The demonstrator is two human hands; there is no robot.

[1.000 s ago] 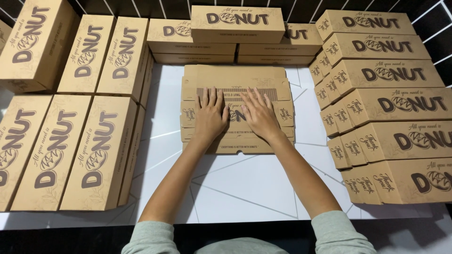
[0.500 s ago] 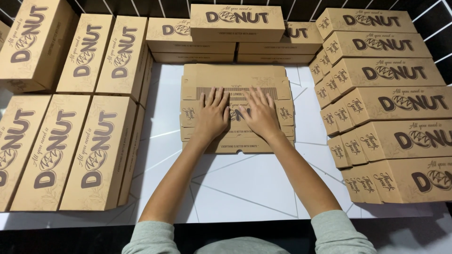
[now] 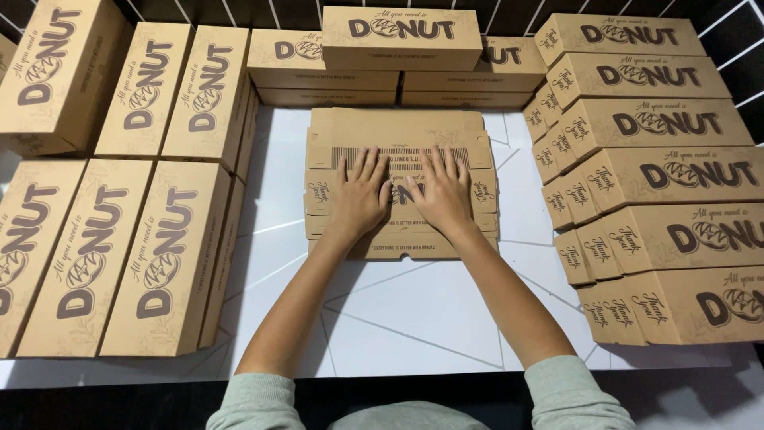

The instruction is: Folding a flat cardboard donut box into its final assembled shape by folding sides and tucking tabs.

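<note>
A white table (image 3: 414, 318) is ringed by assembled brown printed boxes (image 3: 151, 255); at its middle lies a flat unfolded cardboard box (image 3: 398, 131), with left hand (image 3: 360, 199) and right hand (image 3: 439, 195) pressed palm-down, fingers spread, grasping nothing

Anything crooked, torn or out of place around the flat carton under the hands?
Nothing stands out. The flat carton lies square on the white table, both palms pressed on it: left hand, right hand. The assembled boxes around it sit in tidy rows, none visibly torn.
</note>
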